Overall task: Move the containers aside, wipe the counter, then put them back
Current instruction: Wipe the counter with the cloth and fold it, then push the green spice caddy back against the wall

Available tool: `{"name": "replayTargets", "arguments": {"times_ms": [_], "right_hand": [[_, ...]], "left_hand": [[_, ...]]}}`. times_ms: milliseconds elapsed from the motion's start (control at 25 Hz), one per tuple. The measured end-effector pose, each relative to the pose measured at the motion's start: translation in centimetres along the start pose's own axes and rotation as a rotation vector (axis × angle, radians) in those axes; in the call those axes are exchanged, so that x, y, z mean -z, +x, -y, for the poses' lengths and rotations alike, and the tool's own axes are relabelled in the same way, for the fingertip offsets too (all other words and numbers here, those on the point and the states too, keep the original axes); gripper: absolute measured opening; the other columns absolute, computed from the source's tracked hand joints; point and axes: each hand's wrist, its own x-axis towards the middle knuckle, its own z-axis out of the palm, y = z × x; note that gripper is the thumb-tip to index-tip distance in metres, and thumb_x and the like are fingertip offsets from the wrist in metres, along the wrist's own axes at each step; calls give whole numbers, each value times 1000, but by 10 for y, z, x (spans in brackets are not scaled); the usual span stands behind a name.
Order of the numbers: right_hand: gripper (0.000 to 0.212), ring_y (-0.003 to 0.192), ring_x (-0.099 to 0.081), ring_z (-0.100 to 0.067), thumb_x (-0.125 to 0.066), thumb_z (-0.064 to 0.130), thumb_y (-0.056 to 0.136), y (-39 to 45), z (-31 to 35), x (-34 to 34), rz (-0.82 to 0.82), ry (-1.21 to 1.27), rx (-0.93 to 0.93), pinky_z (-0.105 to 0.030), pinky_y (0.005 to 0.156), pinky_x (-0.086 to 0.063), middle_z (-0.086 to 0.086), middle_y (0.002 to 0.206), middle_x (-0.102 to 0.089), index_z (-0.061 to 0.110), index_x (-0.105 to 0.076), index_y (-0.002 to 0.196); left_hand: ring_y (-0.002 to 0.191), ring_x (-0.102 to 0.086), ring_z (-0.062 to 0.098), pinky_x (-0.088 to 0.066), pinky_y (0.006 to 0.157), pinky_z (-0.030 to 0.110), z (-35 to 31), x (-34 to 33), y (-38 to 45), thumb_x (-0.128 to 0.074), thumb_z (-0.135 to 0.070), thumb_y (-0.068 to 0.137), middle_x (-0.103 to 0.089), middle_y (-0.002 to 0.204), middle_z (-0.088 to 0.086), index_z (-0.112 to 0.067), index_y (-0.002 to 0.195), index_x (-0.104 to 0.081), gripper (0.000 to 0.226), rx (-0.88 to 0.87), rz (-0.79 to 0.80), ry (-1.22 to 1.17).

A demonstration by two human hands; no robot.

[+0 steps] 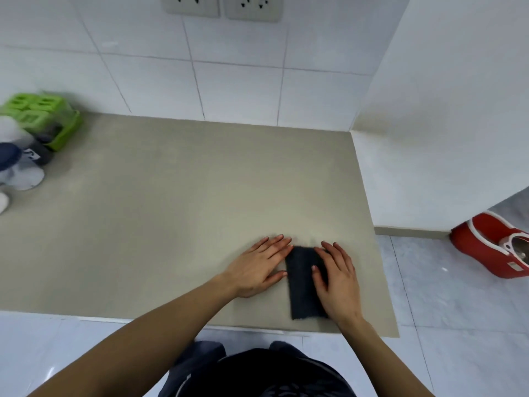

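A dark folded cloth (pixel 302 285) lies flat near the front right corner of the beige counter (pixel 171 202). My right hand (pixel 337 279) rests palm down on the cloth's right side, fingers spread. My left hand (pixel 257 266) lies flat on the counter just left of the cloth, fingertips touching its edge. At the far left edge stand the containers: a green plastic holder (pixel 43 118), a white bottle with a dark blue cap (pixel 17 167) and a grey one (pixel 40 156), partly cut off by the frame.
White tiled wall (pixel 229 81) behind the counter carries two sockets (pixel 220 5). A white side wall (pixel 443 124) bounds the counter's right. On the floor at the right lies a red slipper (pixel 492 247). The counter's front edge (pixel 243 328) runs just before my body.
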Motion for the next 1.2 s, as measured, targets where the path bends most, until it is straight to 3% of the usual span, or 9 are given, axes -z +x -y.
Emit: {"name": "replayTargets", "arguments": {"times_ms": [120,240,400,640,920,1040,1200], "right_hand": [[30,128,-45,-17,-58,23,92,31,33,-13,10,49,38,-38,107,-41,7,132,-57,23,-63,121],[20,112,-56,-18,-62,18,90,69,87,-41,26,88,109,-33,96,-46,8,115,-65,22,-69,107],[15,104,-59,-15,-61,20,89,127,180,-74,65,150,145,-29,88,-45,11,104,-68,23,-70,101],[11,92,-63,-6,-62,29,88,211,364,-132,198,236,160,-27,79,-49,17,95,-69,28,-69,96],[5,83,-67,-13,-68,29,83,300,524,-208,356,340,37,-29,79,-54,8,87,-72,29,-71,87],[4,82,-67,-16,-69,22,81,334,558,-239,410,439,-74,-32,79,-55,4,86,-72,26,-71,82],[13,64,-61,-19,-57,5,86,370,586,-288,492,690,-359,-33,71,-57,-8,80,-68,12,-68,85]], "left_hand": [[148,-13,15,-8,121,31,51,24,-22,-23,-49,96,-16,160,-3,-22,149,-26,60,72,-92,-17],[137,-37,17,-29,114,33,124,55,-52,-29,-47,91,-40,148,-3,-24,137,-45,54,167,-180,-8],[122,-49,19,-39,101,32,227,108,-93,-43,-38,91,-55,131,-4,-24,126,-56,40,285,-248,43],[109,-56,25,-44,87,33,390,206,-179,-56,-28,88,-63,117,2,-20,113,-64,28,462,-324,90],[98,-63,26,-50,80,34,577,308,-245,-59,-30,85,-69,106,3,-20,102,-66,21,837,-395,-77],[101,-61,29,-48,80,33,638,315,-257,-59,-26,86,-69,107,8,-15,104,-67,23,975,-385,-201],[98,-60,33,-49,79,37,704,295,-261,-52,-11,91,-64,116,22,4,111,-64,28,1165,-276,-462]]}}
